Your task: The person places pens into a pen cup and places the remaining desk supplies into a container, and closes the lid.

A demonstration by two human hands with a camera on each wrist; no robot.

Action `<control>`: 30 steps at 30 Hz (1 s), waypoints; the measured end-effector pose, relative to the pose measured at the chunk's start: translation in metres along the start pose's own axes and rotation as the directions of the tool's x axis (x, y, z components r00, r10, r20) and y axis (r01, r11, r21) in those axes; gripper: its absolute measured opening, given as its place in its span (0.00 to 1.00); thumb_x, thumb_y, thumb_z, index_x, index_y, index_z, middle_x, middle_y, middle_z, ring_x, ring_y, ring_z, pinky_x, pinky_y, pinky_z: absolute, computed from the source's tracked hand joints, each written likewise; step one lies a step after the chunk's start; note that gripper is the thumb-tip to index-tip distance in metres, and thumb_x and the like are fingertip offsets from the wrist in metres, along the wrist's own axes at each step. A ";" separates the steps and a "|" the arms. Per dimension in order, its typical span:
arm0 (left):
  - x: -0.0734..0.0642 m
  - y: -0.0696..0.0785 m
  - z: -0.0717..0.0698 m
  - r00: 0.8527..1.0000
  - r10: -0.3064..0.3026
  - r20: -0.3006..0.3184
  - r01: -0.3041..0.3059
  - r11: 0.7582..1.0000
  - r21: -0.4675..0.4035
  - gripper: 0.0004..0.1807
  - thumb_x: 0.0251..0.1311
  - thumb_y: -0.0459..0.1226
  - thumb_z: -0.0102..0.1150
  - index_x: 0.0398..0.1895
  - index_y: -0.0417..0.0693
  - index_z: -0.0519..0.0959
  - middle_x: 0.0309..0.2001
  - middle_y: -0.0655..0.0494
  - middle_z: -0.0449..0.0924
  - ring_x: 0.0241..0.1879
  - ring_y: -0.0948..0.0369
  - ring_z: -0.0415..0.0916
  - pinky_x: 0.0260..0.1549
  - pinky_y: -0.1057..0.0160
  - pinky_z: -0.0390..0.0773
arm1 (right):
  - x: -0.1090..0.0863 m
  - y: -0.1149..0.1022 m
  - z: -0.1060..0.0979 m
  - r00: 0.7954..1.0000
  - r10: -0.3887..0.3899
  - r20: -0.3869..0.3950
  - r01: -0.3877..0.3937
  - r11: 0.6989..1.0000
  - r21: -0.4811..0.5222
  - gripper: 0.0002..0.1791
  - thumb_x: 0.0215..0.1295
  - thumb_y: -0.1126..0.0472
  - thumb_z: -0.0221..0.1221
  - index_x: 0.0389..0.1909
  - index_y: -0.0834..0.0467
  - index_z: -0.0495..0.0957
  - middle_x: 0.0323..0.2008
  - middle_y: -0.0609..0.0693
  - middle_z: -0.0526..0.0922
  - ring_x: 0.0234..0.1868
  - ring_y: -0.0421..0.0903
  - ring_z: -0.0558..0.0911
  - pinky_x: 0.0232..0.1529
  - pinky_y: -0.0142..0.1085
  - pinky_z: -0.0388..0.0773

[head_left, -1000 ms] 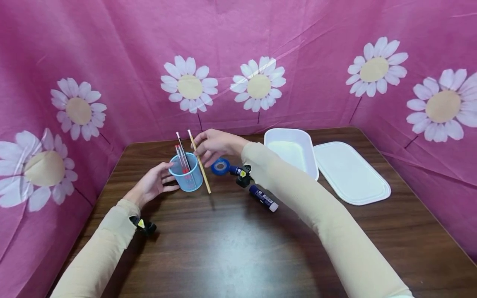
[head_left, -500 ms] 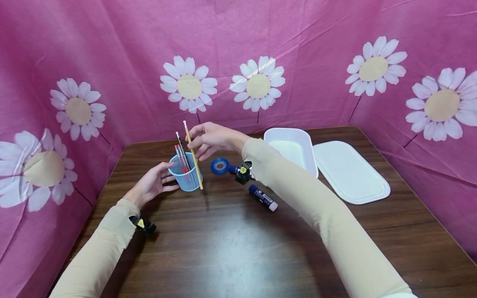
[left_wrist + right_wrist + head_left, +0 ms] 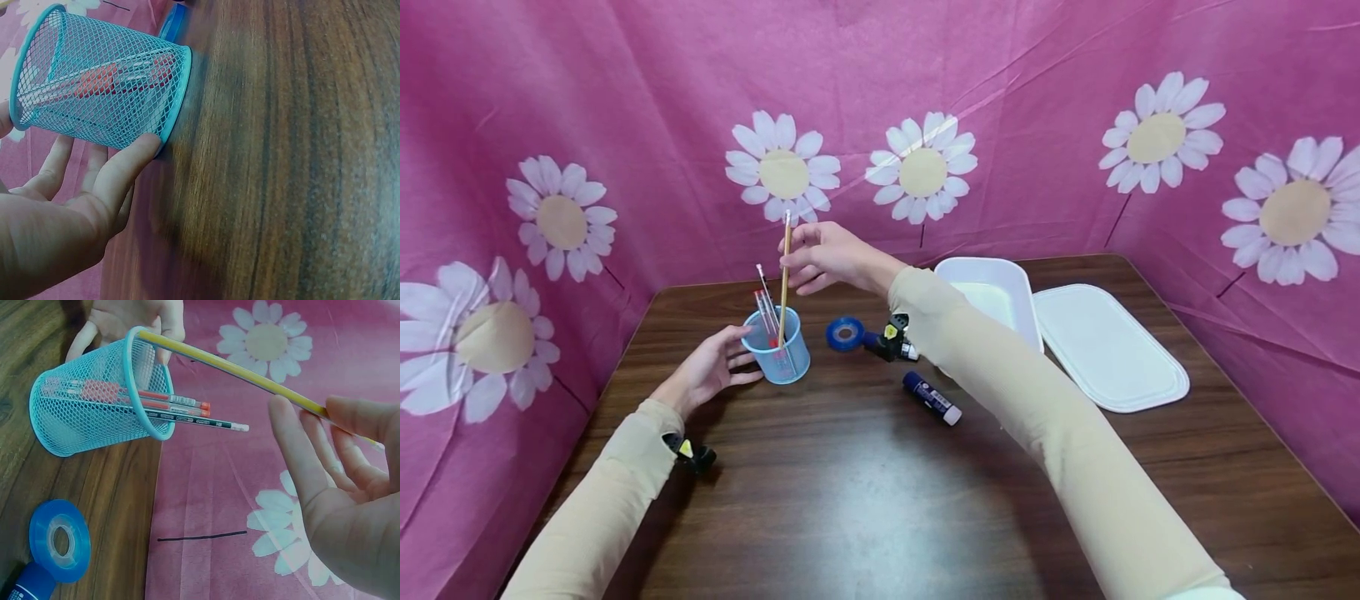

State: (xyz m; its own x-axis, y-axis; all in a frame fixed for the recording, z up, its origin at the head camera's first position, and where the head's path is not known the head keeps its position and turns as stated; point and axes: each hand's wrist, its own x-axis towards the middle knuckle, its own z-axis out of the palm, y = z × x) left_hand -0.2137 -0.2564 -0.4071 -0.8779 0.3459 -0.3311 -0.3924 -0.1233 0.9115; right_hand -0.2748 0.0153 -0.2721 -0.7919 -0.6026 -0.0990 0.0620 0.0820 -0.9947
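Observation:
A light-blue mesh pencil cup (image 3: 786,367) stands upright at the table's left rear. My left hand (image 3: 715,367) touches its left side with spread, fairly straight fingers, one tip at the rim and one near the base in the left wrist view. My right hand (image 3: 835,257) pinches a yellow pencil (image 3: 786,279) near its eraser end, above the cup. The pencil's lower end reaches into the cup's mouth; its tip is hidden. Two slim red-ended sticks (image 3: 187,403) and a black pencil with a white eraser (image 3: 206,422) lean inside the cup.
Right of the cup lies a blue tape roll (image 3: 846,333). A dark-blue glue stick (image 3: 931,398) lies nearer; another, partly hidden by the wrist camera, touches the roll. A white box (image 3: 1026,292) and flat white lid (image 3: 1112,350) are farther right. Pink flowered cloth hangs behind.
My right hand has raised the yellow pencil and brought it left over the cup. The pencil's lower end has gone from beside the cup to inside its rim. The left hand stays put.

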 end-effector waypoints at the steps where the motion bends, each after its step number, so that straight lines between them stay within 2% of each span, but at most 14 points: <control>1: 0.000 0.000 0.000 1.000 0.000 0.001 0.000 1.000 0.000 0.12 0.77 0.46 0.46 0.53 0.52 0.73 0.51 0.55 0.80 0.56 0.55 0.76 0.59 0.45 0.77 | 0.000 0.001 0.000 1.000 -0.010 -0.011 0.010 1.000 0.004 0.12 0.72 0.65 0.61 0.53 0.63 0.75 0.47 0.59 0.83 0.47 0.63 0.85 0.45 0.50 0.87; 6: -0.001 0.000 0.002 1.000 -0.002 -0.001 0.002 1.000 -0.004 0.11 0.77 0.47 0.47 0.52 0.53 0.73 0.52 0.55 0.80 0.55 0.55 0.76 0.60 0.45 0.76 | 0.003 0.007 0.002 0.996 -0.055 -0.071 0.053 0.998 -0.023 0.12 0.72 0.65 0.62 0.52 0.63 0.76 0.46 0.59 0.83 0.43 0.62 0.86 0.43 0.49 0.87; 10: 0.000 0.000 0.002 1.000 -0.001 -0.001 0.001 1.000 0.002 0.12 0.77 0.47 0.47 0.54 0.52 0.72 0.54 0.54 0.79 0.56 0.56 0.76 0.62 0.44 0.74 | 0.009 0.016 0.005 0.993 -0.058 -0.100 0.053 0.997 -0.050 0.12 0.70 0.66 0.63 0.51 0.63 0.76 0.43 0.59 0.83 0.43 0.65 0.85 0.41 0.47 0.88; 15: 0.000 0.001 0.002 1.000 -0.003 -0.005 0.003 1.000 -0.007 0.12 0.77 0.47 0.47 0.52 0.52 0.73 0.53 0.54 0.79 0.55 0.56 0.76 0.62 0.43 0.74 | 0.018 0.033 0.010 0.994 -0.036 -0.101 0.028 0.997 -0.077 0.11 0.70 0.66 0.63 0.50 0.62 0.77 0.42 0.59 0.83 0.42 0.65 0.85 0.40 0.47 0.88; 22: 0.002 0.001 0.002 1.000 -0.008 -0.016 0.008 1.000 -0.012 0.11 0.76 0.48 0.48 0.52 0.53 0.72 0.53 0.54 0.78 0.56 0.55 0.75 0.60 0.44 0.75 | 0.027 0.053 0.016 0.995 0.003 -0.100 -0.014 0.994 -0.108 0.11 0.69 0.67 0.64 0.50 0.61 0.79 0.47 0.67 0.81 0.35 0.57 0.86 0.37 0.45 0.88; 26: 0.002 0.000 0.002 1.000 -0.010 -0.016 0.010 1.000 -0.016 0.11 0.76 0.47 0.47 0.52 0.53 0.72 0.53 0.54 0.77 0.56 0.54 0.74 0.60 0.45 0.76 | 0.028 0.057 0.019 0.996 0.021 -0.082 -0.031 0.991 -0.127 0.15 0.70 0.67 0.63 0.55 0.63 0.79 0.43 0.62 0.82 0.35 0.55 0.86 0.43 0.48 0.87; 30: 0.002 0.000 0.002 1.000 -0.008 -0.010 0.008 1.000 -0.012 0.11 0.76 0.47 0.48 0.52 0.53 0.71 0.53 0.54 0.77 0.56 0.54 0.73 0.61 0.45 0.75 | 0.027 0.058 0.023 0.996 0.031 -0.083 -0.042 0.990 -0.134 0.15 0.70 0.67 0.63 0.56 0.63 0.79 0.40 0.59 0.82 0.35 0.55 0.86 0.44 0.48 0.87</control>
State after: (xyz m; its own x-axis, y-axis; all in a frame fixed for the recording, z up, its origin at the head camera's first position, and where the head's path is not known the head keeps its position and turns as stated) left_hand -0.2146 -0.2544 -0.4072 -0.8775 0.3372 -0.3409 -0.4025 -0.1317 0.9059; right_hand -0.2789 -0.0146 -0.3330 -0.8374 -0.5315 -0.1275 0.0133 0.2135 -0.9769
